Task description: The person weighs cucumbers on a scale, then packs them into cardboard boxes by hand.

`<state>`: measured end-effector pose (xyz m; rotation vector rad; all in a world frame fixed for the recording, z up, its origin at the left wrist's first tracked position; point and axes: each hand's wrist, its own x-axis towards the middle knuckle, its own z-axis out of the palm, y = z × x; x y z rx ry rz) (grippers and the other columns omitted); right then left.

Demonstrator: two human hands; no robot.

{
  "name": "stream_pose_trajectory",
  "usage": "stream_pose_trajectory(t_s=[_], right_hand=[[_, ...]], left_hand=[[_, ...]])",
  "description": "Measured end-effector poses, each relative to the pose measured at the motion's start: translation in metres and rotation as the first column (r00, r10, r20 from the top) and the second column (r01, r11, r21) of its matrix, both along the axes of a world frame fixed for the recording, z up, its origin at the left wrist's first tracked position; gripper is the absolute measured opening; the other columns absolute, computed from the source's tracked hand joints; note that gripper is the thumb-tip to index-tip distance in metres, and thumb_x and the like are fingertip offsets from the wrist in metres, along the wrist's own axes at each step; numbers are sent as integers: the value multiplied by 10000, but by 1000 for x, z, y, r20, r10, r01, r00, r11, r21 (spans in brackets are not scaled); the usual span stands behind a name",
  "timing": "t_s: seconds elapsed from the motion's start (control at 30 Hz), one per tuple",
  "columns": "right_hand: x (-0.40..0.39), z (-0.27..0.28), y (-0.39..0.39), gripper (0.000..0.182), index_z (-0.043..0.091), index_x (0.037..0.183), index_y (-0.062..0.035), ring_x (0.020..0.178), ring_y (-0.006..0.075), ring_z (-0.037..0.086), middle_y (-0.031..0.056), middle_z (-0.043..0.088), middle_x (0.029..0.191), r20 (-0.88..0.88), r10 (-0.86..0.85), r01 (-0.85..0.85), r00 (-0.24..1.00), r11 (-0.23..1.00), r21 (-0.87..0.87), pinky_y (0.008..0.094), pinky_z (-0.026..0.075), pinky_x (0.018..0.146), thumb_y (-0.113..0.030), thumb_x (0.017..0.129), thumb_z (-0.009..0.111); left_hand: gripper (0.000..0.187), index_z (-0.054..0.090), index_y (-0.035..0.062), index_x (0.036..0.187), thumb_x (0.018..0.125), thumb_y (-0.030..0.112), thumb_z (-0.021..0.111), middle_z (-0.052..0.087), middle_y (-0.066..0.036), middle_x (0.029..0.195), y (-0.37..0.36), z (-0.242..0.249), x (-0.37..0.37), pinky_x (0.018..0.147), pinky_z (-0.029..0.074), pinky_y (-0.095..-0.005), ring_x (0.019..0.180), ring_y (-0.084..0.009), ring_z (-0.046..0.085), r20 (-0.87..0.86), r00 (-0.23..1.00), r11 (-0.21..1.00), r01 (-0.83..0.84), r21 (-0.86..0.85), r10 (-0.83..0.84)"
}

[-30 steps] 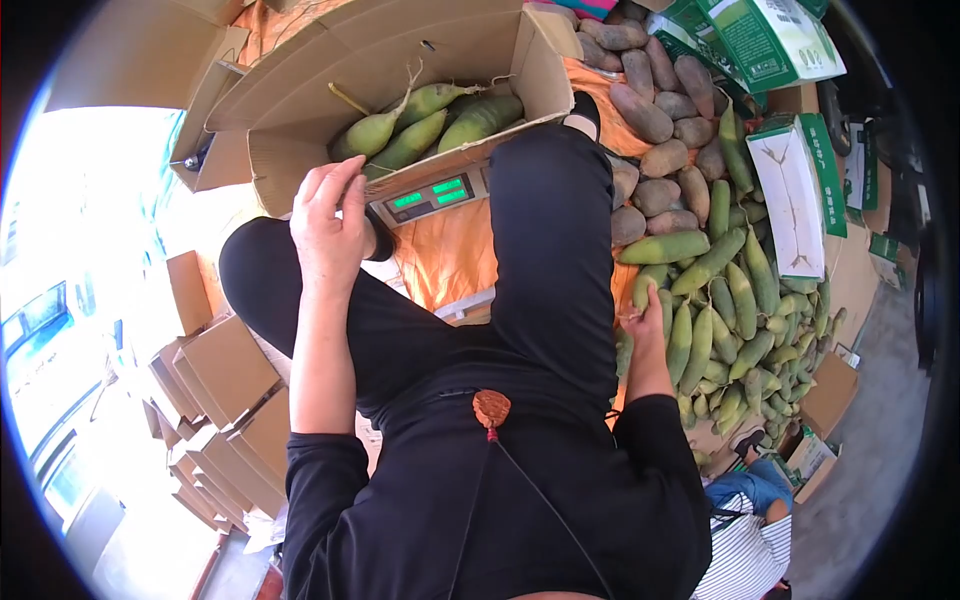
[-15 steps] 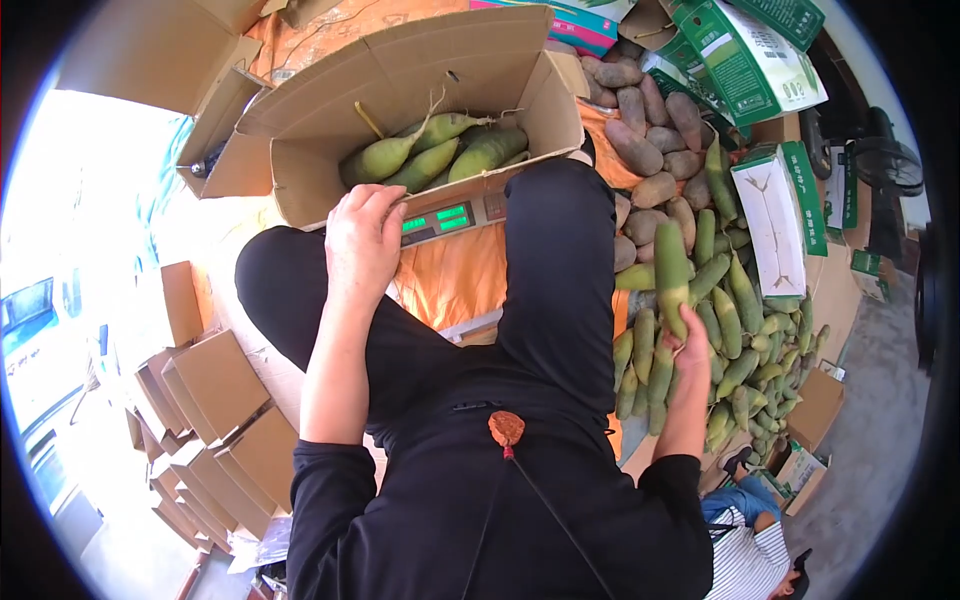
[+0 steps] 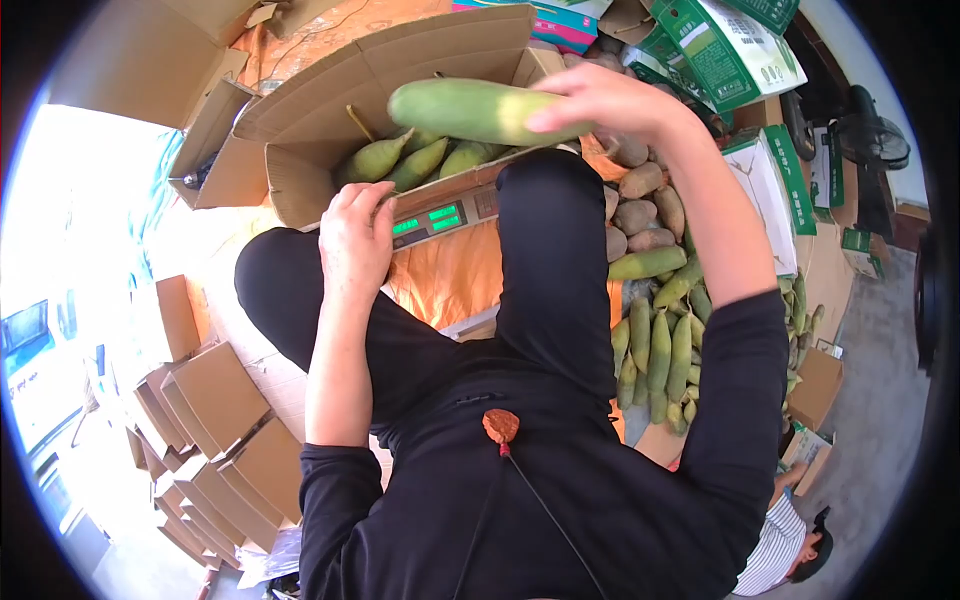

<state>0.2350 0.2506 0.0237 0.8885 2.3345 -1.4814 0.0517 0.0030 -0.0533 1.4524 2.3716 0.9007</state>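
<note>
My right hand (image 3: pixel 610 100) is closed around one end of a large green radish (image 3: pixel 450 108), pale where the fingers grip it. It holds the radish almost level over the right part of an open cardboard box (image 3: pixel 298 185). Several green radishes (image 3: pixel 417 166) lie inside that box, partly hidden by the held one. My left hand (image 3: pixel 355 232) has its fingers bent over the box's near rim. Under the box, a digital scale (image 3: pixel 430 221) shows lit green figures between my knees.
To the right lie a heap of green radishes (image 3: pixel 660 355) and a pile of brownish-purple tubers (image 3: pixel 640 215). Green-and-white cartons (image 3: pixel 735 60) stand beyond. Folded cardboard boxes (image 3: pixel 215 395) are stacked at the left. Another person (image 3: pixel 785 545) is low at the bottom right.
My right hand has carried the radish from above the heap on the right up and leftward to over the box. My left hand stays at the box's rim.
</note>
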Motion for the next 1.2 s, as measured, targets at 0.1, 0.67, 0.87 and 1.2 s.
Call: stream_pose_trajectory(t_s=[0.1,0.67,0.87,1.2], right_hand=[[-24,-26,8,473,626,1146,-31,750,131,556,55,615,863,-3,11,-11,1000,990,140,305,458,642,-369,815,630],[264,-283,-185,260,640,1070,-4,671,134,613,65,646,782,206,-803,823,559,567,-23,276,497,611,-141,849,621],[305,-365,-284,201,672,950,3,608,190,642,123,666,731,365,-800,859,476,511,0,344,503,585,-118,799,614],[298,-346,-246,229,629,1034,-26,577,144,584,40,627,767,430,-889,986,160,124,-111,272,451,484,-102,819,604]], left_hand=[[170,663,60,985,826,100,616,628,-108,959,0,-2,-3,809,479,-394,916,-310,595,10,1000,1000,3,11,-4],[193,660,33,1032,856,52,584,642,-117,969,4,1,4,801,491,-321,901,-245,633,9,1000,998,-6,69,5],[188,665,31,1045,887,78,575,654,-95,975,6,-5,4,816,478,-294,901,-195,629,-20,1000,999,-4,36,4],[185,665,34,1054,898,91,583,649,-79,966,6,-10,1,809,479,-284,899,-172,619,-75,997,998,-25,51,29]])
